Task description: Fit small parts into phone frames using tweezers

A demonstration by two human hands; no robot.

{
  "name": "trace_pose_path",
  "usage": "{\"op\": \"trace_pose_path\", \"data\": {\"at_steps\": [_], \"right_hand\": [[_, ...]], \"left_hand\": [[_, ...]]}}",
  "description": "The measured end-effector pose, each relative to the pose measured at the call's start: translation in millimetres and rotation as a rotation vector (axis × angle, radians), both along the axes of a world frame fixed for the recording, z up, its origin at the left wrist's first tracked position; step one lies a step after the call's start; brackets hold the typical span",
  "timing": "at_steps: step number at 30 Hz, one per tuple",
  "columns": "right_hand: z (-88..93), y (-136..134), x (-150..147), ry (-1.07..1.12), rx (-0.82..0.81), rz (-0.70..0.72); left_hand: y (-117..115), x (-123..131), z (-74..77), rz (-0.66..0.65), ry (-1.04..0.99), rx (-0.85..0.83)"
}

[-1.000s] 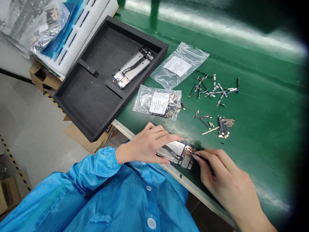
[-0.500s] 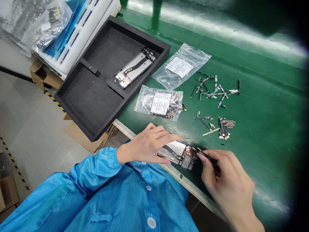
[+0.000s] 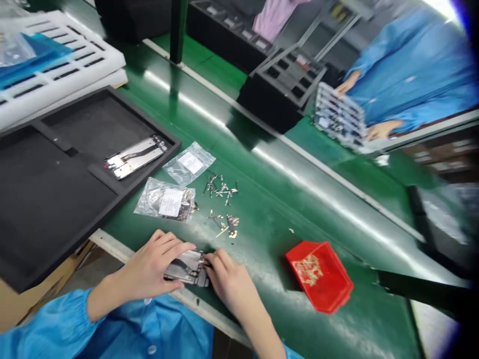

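Observation:
My left hand (image 3: 157, 262) is closed across an opened phone body (image 3: 190, 264), thumb on its near edge and fingers on its far edge. The phone lies flat at the bench's front edge, its metal plate, dark ribbon cable and small boards exposed. At the phone's right end, the fingers of my right hand (image 3: 230, 276) are pinched together. The black tweezers seen in that hand earlier are almost wholly hidden behind the fingers now. Beyond the phone lie a pile of small flex strips (image 3: 231, 227) and a looser heap of dark strips (image 3: 221, 189).
A black foam tray (image 3: 22, 199) on the left holds another opened phone (image 3: 136, 155). Two labelled plastic bags (image 3: 164, 199) lie beside it. A red bin (image 3: 329, 281) with small pale pieces stands on the right. Across the bench, a co-worker's hands (image 3: 383, 130) hold a compartment tray (image 3: 339, 117).
The view has swung up and right, bringing the red bin and co-worker into sight. My right hand has come closer against the phone's end; my left still holds the phone.

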State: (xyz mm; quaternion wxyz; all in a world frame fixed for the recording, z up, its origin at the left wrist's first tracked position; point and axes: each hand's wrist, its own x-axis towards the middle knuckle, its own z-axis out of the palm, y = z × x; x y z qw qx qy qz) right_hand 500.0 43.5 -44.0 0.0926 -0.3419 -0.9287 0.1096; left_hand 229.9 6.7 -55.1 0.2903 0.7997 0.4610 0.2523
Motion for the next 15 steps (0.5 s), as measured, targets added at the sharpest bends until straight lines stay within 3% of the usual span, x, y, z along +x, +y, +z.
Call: {"op": "trace_pose_path", "data": {"at_steps": [7, 15], "right_hand": [[5.0, -7, -3, -0.107, 0.151, 0.144], [1.6, 8, -2, -0.02, 0.257, 0.252]], "left_hand": [[-3, 3, -3.6, 0.021, -0.029, -0.025], [-3, 11, -6.4, 0.057, 0.022, -0.064]]}}
